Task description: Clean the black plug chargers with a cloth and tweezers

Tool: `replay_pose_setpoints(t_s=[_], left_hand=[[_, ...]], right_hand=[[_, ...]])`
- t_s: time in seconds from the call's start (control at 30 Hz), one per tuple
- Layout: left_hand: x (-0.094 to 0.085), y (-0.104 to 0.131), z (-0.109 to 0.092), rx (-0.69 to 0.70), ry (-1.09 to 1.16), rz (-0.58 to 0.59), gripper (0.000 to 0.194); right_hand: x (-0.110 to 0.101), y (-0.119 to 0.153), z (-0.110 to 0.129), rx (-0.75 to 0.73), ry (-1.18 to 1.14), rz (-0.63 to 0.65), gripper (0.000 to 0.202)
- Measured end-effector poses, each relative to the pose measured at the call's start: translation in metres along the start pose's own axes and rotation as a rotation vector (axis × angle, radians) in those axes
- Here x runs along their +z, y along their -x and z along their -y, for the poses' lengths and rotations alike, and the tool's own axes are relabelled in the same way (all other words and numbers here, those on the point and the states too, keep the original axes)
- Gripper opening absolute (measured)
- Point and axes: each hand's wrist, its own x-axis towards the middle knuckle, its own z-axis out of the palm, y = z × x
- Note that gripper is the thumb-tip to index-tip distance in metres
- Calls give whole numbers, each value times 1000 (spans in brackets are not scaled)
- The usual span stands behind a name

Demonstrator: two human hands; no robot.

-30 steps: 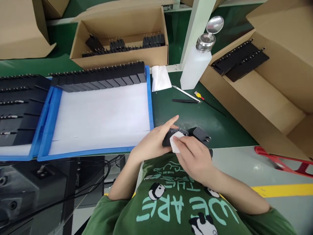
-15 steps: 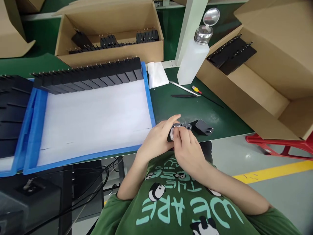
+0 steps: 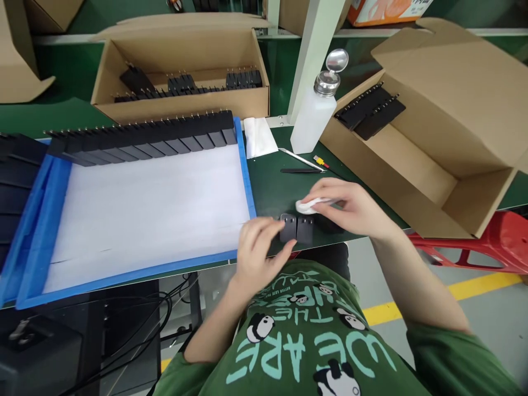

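Note:
Two black adapters (image 3: 297, 229) stand side by side near the front edge of the green table (image 3: 268, 190). My left hand (image 3: 264, 247) is just left of them, thumb and fingers apart, holding nothing. Above and to the right, my right hand (image 3: 348, 206) pinches a white cloth (image 3: 311, 206). Another dark object (image 3: 329, 224) lies under my right hand, mostly hidden.
A blue tray (image 3: 247, 176) at left has a row of black adapters (image 3: 144, 140) along its back. Behind are a cardboard box (image 3: 198, 104), white wipe (image 3: 259, 137), bottle (image 3: 313, 121), tweezers (image 3: 301, 170) and pen-like tool (image 3: 301, 159). Another open box (image 3: 383, 176) stands right.
My hands have moved apart. My left hand has let go of the adapters, which now stand on the table. My right hand has lifted away to the right with the white cloth. The view has shifted.

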Motion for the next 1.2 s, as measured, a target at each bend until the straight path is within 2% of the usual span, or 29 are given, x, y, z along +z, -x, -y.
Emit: replay_pose_setpoints(t_s=[0.07,0.13,0.23,0.3,0.43,0.53,0.77,0.87,0.93,1.0,1.1,1.2], left_hand=[[14,8,-11,92,-20,-21,34],[33,13,-17,164,-56,-6,26],[57,15,-16,186,-125,-54,18],[66,16,-12,187,-153,-96,15],[71,20,-9,176,-175,-127,12],[70,23,-10,159,-173,-110,16],[72,30,-9,113,-161,-44,21],[73,32,-9,96,-158,-23,25],[73,32,-8,89,-163,-24,26],[72,31,-9,92,-167,-29,27],[70,28,-10,103,-175,-47,25],[69,25,-12,108,-186,-71,21]], right_hand=[[-3,-25,-20,-75,-109,253,18],[-1,-45,-33,-146,-161,448,18],[2,-62,-40,-217,-185,646,20],[1,-67,-41,-248,-189,718,21],[0,-71,-45,-292,-198,787,22],[2,-72,-47,-309,-177,800,24],[-8,-70,-43,-337,-75,759,32],[-12,-76,-42,-337,-85,716,28],[-7,-82,-40,-343,-121,703,25],[3,-89,-38,-361,-159,758,24],[19,-99,-35,-386,-181,920,26],[25,-107,-36,-387,-170,1014,26]])
